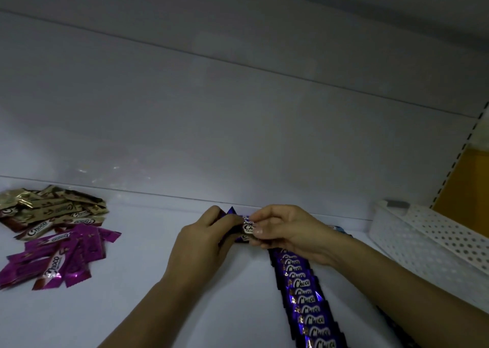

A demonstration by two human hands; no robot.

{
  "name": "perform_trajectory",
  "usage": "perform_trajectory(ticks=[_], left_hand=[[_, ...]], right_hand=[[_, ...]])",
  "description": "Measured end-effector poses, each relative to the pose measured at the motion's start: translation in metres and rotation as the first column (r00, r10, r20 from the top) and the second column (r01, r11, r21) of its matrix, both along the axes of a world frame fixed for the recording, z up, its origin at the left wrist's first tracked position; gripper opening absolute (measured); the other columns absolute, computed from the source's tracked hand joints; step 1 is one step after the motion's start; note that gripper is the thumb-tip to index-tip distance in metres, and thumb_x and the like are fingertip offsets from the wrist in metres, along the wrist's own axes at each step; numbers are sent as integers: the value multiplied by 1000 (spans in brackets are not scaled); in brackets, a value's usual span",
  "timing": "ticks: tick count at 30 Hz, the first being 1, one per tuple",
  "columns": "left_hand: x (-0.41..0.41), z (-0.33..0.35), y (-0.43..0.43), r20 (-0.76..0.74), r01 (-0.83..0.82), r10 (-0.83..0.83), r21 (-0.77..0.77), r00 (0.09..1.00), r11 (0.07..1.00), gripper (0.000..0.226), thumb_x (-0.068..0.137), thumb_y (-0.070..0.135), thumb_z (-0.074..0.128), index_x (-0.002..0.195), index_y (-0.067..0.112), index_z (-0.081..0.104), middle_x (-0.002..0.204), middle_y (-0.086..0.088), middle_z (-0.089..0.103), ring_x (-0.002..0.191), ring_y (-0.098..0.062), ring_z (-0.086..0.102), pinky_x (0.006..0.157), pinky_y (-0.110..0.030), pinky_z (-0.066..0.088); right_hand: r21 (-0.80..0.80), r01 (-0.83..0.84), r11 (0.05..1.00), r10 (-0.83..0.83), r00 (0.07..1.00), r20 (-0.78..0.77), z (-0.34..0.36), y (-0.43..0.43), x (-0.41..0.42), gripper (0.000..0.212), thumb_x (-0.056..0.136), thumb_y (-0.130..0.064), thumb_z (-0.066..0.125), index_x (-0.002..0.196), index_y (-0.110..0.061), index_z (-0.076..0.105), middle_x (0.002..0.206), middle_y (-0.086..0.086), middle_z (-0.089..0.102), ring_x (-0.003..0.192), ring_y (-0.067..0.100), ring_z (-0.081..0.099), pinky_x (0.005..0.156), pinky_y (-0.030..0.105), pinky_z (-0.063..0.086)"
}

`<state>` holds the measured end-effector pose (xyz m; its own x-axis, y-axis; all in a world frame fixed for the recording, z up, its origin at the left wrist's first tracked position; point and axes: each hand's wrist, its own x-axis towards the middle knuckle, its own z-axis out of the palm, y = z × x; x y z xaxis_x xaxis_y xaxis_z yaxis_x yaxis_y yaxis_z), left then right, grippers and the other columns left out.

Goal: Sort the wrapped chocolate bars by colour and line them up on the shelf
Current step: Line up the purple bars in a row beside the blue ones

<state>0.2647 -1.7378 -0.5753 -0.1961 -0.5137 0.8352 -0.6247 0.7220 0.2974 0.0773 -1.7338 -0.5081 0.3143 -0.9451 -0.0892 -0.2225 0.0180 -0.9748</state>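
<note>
Both hands meet near the back of the white shelf (148, 281) around a small bunch of blue-purple chocolate bars (245, 228). My left hand (203, 239) grips the bunch's left end and my right hand (285, 231) pinches its right end. From under my right wrist a row of overlapping blue-purple bars (304, 294) runs toward the front edge. At far left lie a loose heap of magenta bars (53, 260) and, behind it, a heap of gold bars (53, 210).
A white perforated plastic basket (428, 241) stands at the right. A slotted shelf upright (460, 149) and a yellow panel (465, 183) rise behind it. The shelf's white back wall is close behind my hands.
</note>
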Motion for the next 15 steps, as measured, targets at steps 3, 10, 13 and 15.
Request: perform_trajectory(ticks=[3,10,13,15], left_hand=[[0,-3,-2,-57,6,2,131,998,991,23,76,19,76,98,22,71,81,7,61,65,-11,53,52,-21,46],[2,-10,-13,-387,64,108,406,916,912,24,95,19,49,112,22,66,105,9,65,96,-10,59,83,-25,43],[1,-10,-13,-438,99,120,444,891,890,30,97,12,42,119,21,61,104,7,66,98,-14,62,85,-29,46],[3,-11,-15,-463,87,146,446,874,891,33,97,12,44,128,23,52,82,5,65,78,-13,62,69,-27,46]], right_hand=[[-88,-27,996,6,974,-225,5,1,0,26,77,0,73,101,-10,68,84,5,73,73,10,69,66,17,52],[-380,111,918,-287,847,-447,-12,-17,-2,9,81,-12,72,90,-14,71,88,12,72,83,22,67,79,29,52],[-435,153,887,-334,864,-378,-14,-28,3,8,83,-14,71,85,-20,65,82,5,71,82,16,67,74,22,49],[-459,115,881,-326,851,-412,-12,-35,7,10,82,-14,72,82,-22,66,78,-1,69,77,11,66,71,19,49]])
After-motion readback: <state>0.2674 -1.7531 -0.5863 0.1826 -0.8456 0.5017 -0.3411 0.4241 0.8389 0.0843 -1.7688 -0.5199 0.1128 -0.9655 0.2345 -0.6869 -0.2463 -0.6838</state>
